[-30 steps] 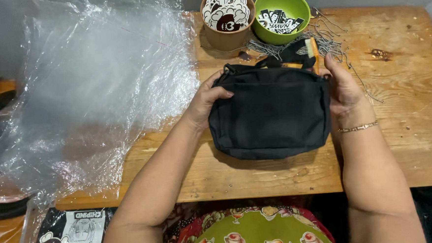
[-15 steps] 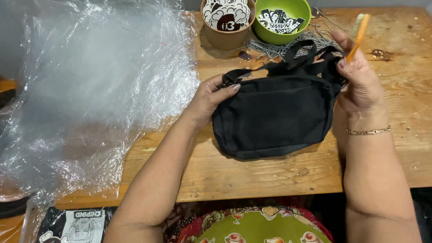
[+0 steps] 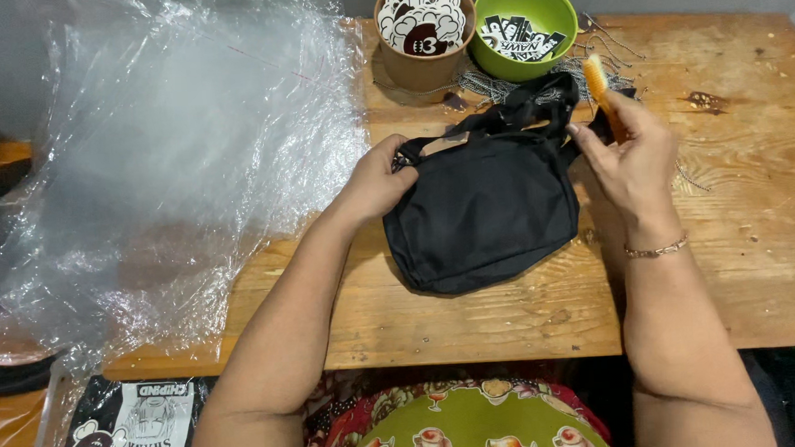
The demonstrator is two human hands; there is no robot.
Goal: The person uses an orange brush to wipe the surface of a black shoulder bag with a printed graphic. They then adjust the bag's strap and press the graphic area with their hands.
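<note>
Wooden table [image 3: 762, 259]: both hands' grip on black bag [image 3: 483, 214]

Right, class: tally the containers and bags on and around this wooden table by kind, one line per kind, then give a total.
Black fabric bag, gripped by the left hand and right hand: 1
Brown cup of stickers: 1
Green bowl of stickers: 1
Heap of clear plastic bags, too overlapped to count singly: 1
Total: 4
</note>
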